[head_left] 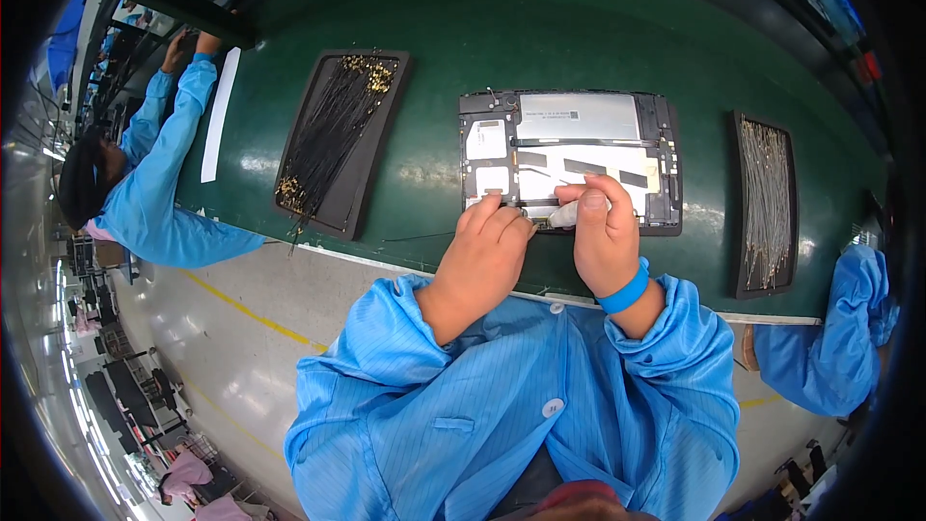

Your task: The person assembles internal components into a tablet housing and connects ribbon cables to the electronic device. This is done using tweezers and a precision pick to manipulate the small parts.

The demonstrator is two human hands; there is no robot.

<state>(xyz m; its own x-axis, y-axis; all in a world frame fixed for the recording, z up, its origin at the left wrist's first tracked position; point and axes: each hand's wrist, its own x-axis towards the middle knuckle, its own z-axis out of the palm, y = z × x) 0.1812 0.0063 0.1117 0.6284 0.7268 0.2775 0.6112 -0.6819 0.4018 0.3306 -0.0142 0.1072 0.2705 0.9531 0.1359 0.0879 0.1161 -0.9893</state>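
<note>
Two dark trays sit on the green bench: the one at the upper left of the frame holds a loose bundle of black cables with gold-coloured ends, too many to count, some poking past the rim; the other tray, at the right of the frame, is filled with greyish cables laid lengthwise, also beyond counting. Between them, just right of centre, lies one opened flat device, its black casing showing a silver block and white panels. Both hands are at its lower edge. The left hand has its fingers bent close together on the near edge, and I can't tell whether they pinch anything; one thin black cable trails out to its left. The right hand, above a blue wristband, is curled in, with one whitish piece at its fingertips; whether gripped or worn on a finger, I can't tell. One white strip lies at the upper left.
</note>
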